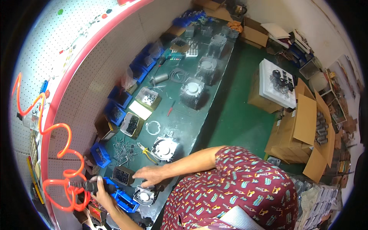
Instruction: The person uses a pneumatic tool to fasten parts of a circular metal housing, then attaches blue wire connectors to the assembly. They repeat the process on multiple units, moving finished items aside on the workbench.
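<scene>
While left hand grips black tool, right hand rests flat-fingered by finned housing

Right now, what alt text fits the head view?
At a long green workbench, the person's left hand grips a black power tool on an orange coiled hose, while the right hand rests by a finned metal housing.

Your left hand covers most of the black tool, your right hand hides part of the finned housing, and the blue bins' contents are too small to tell
</scene>
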